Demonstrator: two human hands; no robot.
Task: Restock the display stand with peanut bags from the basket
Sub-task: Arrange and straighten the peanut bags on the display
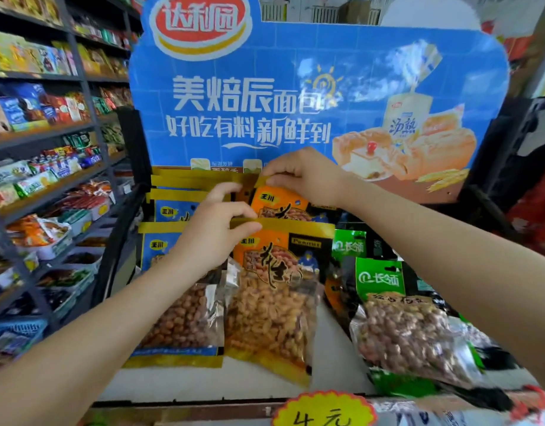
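Orange-fronted peanut bags fill the middle of the display stand [320, 96], and the step in hand looks like seating one more of them in the back row. The right hand [305, 175] pinches the yellow top strip of the rear orange bag [283, 204], its grip closed on that strip between thumb and fingers. The left hand [215, 229], lower and nearer the camera than that grip, holds the top edge of the front orange bag [274, 302], thumb curled over the strip and fingers behind it.

To do this well, I judge the right grip should keep the strip level and guide the bag straight down behind the front one, while the left hand tips the front bag forward to keep the slot open. Blue bags [172, 210] stand just left of both grips; the rear bag's edge should stay off them so the rows remain straight. Green bags [397, 318] lean loosely to the lower right of the right grip and may need squaring afterwards. No basket is in view.
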